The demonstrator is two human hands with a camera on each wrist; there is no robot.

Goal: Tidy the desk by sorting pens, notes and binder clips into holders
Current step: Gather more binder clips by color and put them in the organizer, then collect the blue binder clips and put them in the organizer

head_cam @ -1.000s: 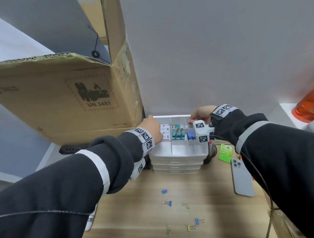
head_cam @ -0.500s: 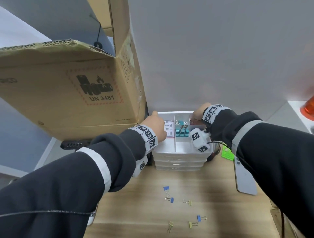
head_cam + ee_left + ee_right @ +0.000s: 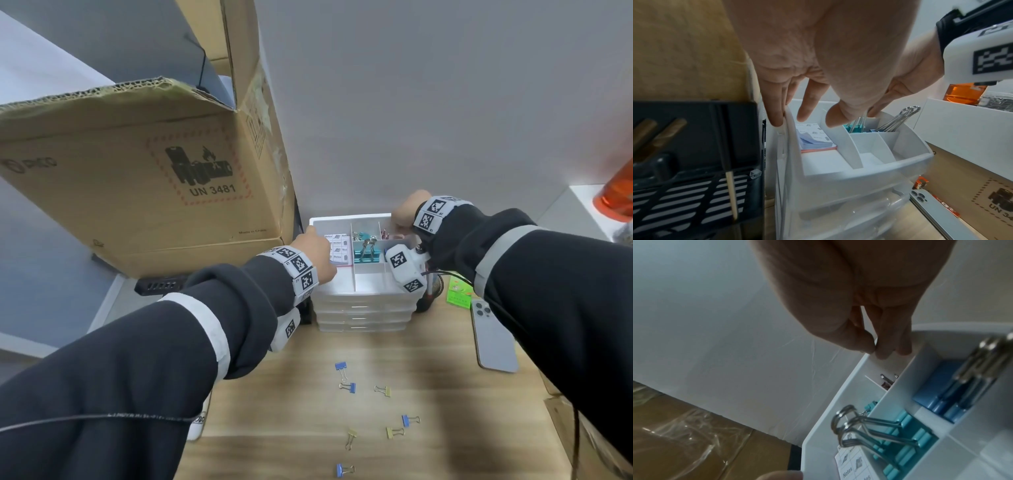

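Note:
A white drawer organiser (image 3: pixel 363 298) stands at the back of the desk, against the wall. Its top tray holds a notes pad (image 3: pixel 337 248), teal binder clips (image 3: pixel 366 255) and blue binder clips (image 3: pixel 937 395). My left hand (image 3: pixel 315 250) is at the tray's left wall (image 3: pixel 789 129): straight fingers (image 3: pixel 777 116) lie against the outside, and the thumb tip touches a divider inside. My right hand (image 3: pixel 406 212) pinches the tray's back wall (image 3: pixel 869 366) near the right corner, thumb outside and fingers (image 3: pixel 881 352) inside. Several small binder clips (image 3: pixel 346 387) lie loose on the desk.
A large open cardboard box (image 3: pixel 154 171) leans close on the left, with a black mesh holder (image 3: pixel 684 162) beside the organiser. To the right lie a phone (image 3: pixel 493 335), a green packet (image 3: pixel 459 294) and a dark cup with a red pen (image 3: pixel 426 294). An orange object (image 3: pixel 616 195) stands on the far right.
My right wrist has turned and lifted, with the hand now over the tray's back right corner. The left hand stays at the left wall. The organiser has not visibly shifted.

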